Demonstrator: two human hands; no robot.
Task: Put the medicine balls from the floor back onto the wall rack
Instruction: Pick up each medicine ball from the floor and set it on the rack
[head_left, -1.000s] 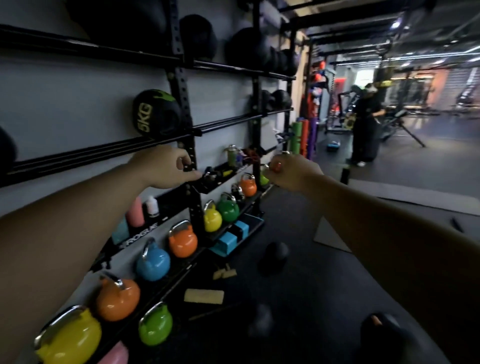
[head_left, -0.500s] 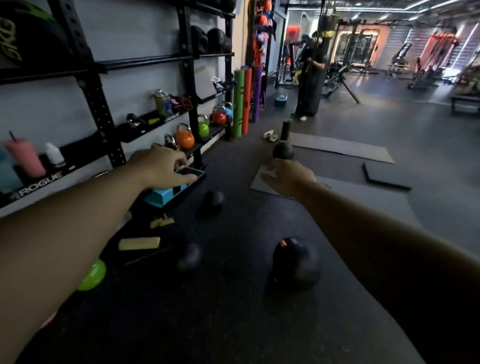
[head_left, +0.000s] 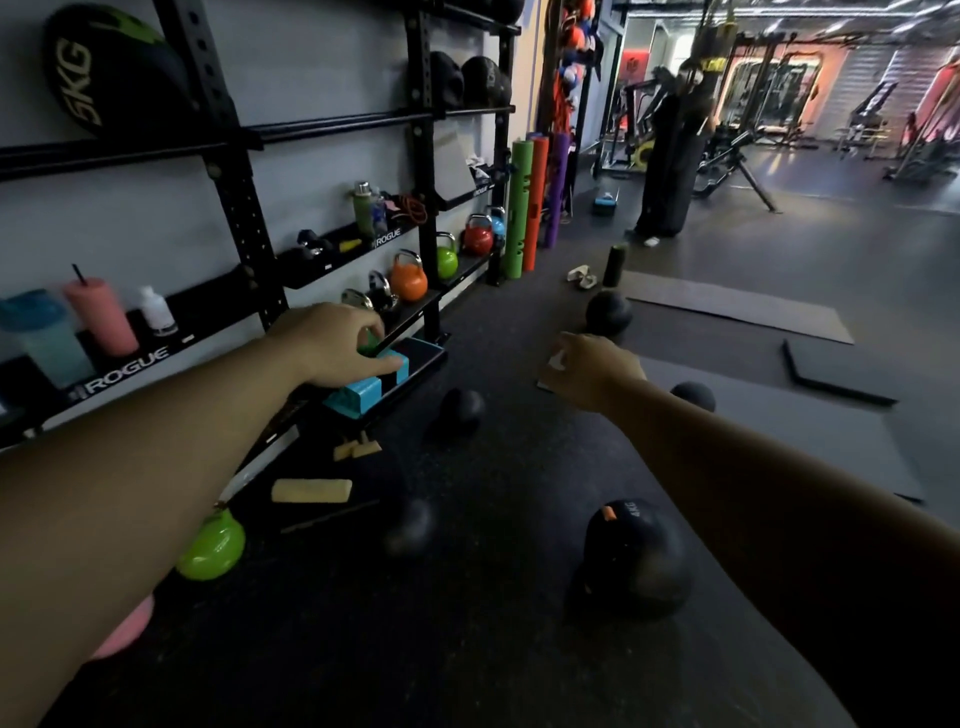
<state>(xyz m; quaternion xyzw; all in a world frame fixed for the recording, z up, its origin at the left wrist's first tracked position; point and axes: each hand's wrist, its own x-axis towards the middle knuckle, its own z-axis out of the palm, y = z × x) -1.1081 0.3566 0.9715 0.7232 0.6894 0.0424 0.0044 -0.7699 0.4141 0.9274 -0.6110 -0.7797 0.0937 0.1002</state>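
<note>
Both arms reach forward with nothing in either hand. The left hand (head_left: 332, 343) is loosely curled, fingers bent down, in front of the low shelf of the wall rack (head_left: 234, 171). The right hand (head_left: 592, 371) is also loosely curled and empty, held over the dark floor.

Black medicine balls lie scattered on the floor — the nearest medicine ball (head_left: 636, 558), marked 4KG with an orange tag, sits just below the right forearm. A smaller ball (head_left: 413, 527) lies to its left, another ball (head_left: 460, 410) between the two hands, one (head_left: 693, 396) just past the right wrist, and a far ball (head_left: 609, 312) beside a grey mat (head_left: 727, 306).

One 5KG ball (head_left: 111, 73) rests on an upper rack bar — coloured kettlebells (head_left: 409, 280) line the lower shelves.
</note>
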